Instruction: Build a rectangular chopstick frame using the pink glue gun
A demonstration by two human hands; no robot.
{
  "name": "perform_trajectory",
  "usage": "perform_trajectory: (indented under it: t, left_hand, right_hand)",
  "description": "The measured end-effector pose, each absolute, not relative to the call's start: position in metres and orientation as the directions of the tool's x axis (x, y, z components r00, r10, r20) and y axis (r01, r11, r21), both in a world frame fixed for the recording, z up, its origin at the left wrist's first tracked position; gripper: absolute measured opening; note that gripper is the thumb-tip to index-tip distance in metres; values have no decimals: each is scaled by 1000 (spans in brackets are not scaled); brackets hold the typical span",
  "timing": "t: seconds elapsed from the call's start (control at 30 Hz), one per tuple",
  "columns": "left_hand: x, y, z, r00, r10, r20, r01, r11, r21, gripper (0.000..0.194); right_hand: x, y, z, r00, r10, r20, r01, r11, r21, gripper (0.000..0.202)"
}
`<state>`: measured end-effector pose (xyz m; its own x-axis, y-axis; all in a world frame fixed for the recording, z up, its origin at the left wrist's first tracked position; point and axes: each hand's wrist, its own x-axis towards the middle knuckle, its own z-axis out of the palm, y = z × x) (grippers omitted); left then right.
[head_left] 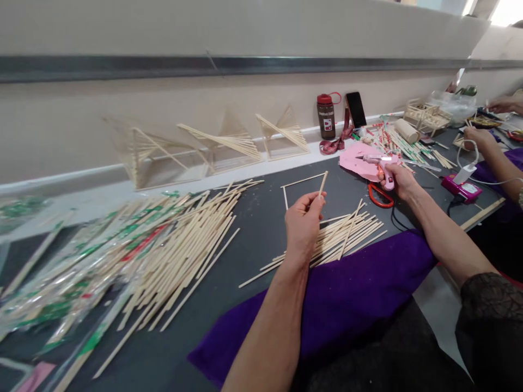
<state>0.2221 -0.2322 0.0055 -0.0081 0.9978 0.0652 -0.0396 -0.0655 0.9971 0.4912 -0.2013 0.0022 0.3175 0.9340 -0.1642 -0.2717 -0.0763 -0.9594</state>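
Note:
My left hand [304,220] pinches a corner of a thin wooden stick frame [304,180], whose sticks stretch left and down over the dark table. Just below and right of it lies a small pile of loose sticks [347,237]. In my right hand [398,182] is a pink glue gun [378,160], its nozzle pointing left above a pink sheet [353,161]. Red-handled scissors [381,197] rest on the table under that hand. My left fingers hide part of the frame.
A large stick pile [192,245] and plastic-wrapped bundles [81,261] cover the left. Twisted stick models [223,142], a bottle [326,120] and a phone [356,110] stand along the wall. Purple cloth [359,277] lies in front; another person's hand [480,141] is at right.

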Motion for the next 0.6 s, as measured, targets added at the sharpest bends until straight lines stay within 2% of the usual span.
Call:
perform_trajectory:
  t: [0.2,0.43,0.6]
  left_hand:
    - [222,-230,3,-34,998,60,-45,-62,997,37]
    - [223,-231,3,-27,997,71,-32,-72,997,37]
    - [223,-232,4,-39,996,77,-36,-79,996,35]
  right_hand:
    - [493,-202,6,253,960,-122,-360,-23,-933,12]
    - [491,-202,3,193,978,-75,-343,-5,-939,6]
    - [487,-204,0,83,997,1,-332,28,-943,27]
